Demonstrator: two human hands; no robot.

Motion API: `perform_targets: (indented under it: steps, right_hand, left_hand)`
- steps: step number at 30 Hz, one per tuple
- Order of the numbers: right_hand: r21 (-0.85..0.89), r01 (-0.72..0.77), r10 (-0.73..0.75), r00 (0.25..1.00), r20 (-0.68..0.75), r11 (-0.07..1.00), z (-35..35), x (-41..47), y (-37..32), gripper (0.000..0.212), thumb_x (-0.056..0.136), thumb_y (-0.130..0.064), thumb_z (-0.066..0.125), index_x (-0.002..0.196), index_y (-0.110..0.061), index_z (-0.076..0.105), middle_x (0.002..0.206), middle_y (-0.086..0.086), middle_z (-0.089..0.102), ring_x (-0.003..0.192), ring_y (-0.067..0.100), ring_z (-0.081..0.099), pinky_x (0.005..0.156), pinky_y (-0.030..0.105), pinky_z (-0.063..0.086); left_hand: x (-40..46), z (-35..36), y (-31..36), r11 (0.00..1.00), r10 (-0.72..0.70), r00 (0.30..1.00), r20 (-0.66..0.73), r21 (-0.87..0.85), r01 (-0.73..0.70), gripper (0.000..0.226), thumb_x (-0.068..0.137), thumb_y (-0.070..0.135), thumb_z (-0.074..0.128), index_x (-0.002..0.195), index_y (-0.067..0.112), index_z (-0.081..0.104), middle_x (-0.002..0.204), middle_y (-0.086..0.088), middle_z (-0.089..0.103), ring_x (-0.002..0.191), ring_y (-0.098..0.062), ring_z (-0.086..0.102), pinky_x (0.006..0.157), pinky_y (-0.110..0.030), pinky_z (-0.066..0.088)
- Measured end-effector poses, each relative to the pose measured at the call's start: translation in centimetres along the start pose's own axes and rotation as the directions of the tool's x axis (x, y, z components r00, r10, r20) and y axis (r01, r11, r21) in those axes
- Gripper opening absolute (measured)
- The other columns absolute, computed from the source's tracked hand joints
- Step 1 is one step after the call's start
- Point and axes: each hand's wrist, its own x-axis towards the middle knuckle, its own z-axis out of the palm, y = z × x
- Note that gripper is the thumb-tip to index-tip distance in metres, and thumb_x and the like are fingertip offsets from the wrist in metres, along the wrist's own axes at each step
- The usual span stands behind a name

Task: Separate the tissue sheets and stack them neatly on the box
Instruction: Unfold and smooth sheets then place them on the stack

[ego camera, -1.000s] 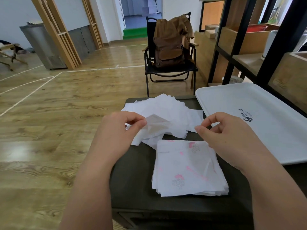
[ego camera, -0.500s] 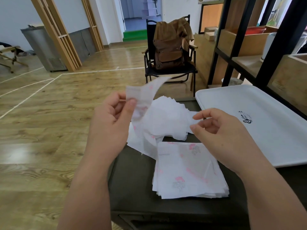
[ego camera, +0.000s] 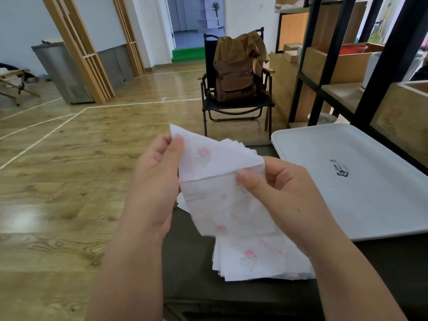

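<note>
Thin tissue sheet (ego camera: 220, 181), pinched by left hand (ego camera: 157, 181) and right hand (ego camera: 280, 193) above the neat stack (ego camera: 259, 258), could tear if tugged apart.

Two bare forearms are seen, ending in the left hand (ego camera: 154, 186) and the right hand (ego camera: 287, 200). No sleeve, glove, watch or ring is worn on either. Short, unpainted nails are shown on the thumbs. A small dark mole is carried on the back of the right hand.
</note>
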Motion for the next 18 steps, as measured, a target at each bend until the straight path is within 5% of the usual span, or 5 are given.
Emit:
perform_targets:
  steps: [5, 9, 14, 18]
  right_hand:
    - [-0.054, -0.002, -0.008, 0.984, -0.176, 0.999, -0.7, 0.2, 0.4, 0.01, 0.088, -0.032, 0.066, 0.087, -0.036, 0.075, 0.084, -0.015, 0.075, 0.08, 0.004, 0.07, 0.067, 0.02, 0.058]
    - [-0.087, -0.006, -0.013, 0.978, -0.207, 0.996, -1.0, 0.2, 0.5, 0.009, 0.088, -0.032, 0.066, 0.09, -0.034, 0.075, 0.084, -0.013, 0.075, 0.082, 0.008, 0.071, 0.072, 0.034, 0.06]
    - [-0.116, 0.02, -0.047, 0.971, -0.235, 0.993, -1.1, 0.2, 0.2, 0.006, 0.084, -0.032, 0.068, 0.087, -0.033, 0.074, 0.083, -0.011, 0.075, 0.081, 0.011, 0.072, 0.057, 0.033, 0.061]
    - [-0.147, 0.076, -0.116, 0.951, -0.286, 0.986, -1.7, 0.3, -0.1, 0.017, 0.079, -0.029, 0.074, 0.092, -0.034, 0.065, 0.081, -0.014, 0.074, 0.078, 0.008, 0.071, 0.068, 0.026, 0.06]
  left_hand:
    - [0.4, -0.7, -0.5, 0.98, 0.028, 0.999, 0.043, 0.195, -0.035, 0.03, 0.085, 0.064, 0.057, 0.112, 0.055, 0.051, 0.066, 0.001, 0.07, 0.059, -0.008, 0.063, 0.055, -0.016, 0.05]
    - [-0.1, -0.7, -0.1, 0.938, 0.124, 0.975, 0.186, 0.3, -0.177, 0.024, 0.073, 0.039, 0.082, 0.097, 0.041, 0.075, 0.074, 0.006, 0.072, 0.071, -0.001, 0.067, 0.068, -0.011, 0.048]
    - [-0.3, -0.4, -0.3, 0.91, 0.195, 0.971, 0.139, 0.342, -0.232, 0.019, 0.076, 0.019, 0.081, 0.085, 0.036, 0.079, 0.074, 0.01, 0.073, 0.067, -0.001, 0.063, 0.061, -0.008, 0.046]
    - [-0.2, -0.4, -0.3, 0.868, 0.249, 0.959, 0.133, 0.409, -0.282, 0.02, 0.079, 0.02, 0.081, 0.083, 0.039, 0.077, 0.078, 0.009, 0.074, 0.074, -0.017, 0.067, 0.066, -0.017, 0.053]
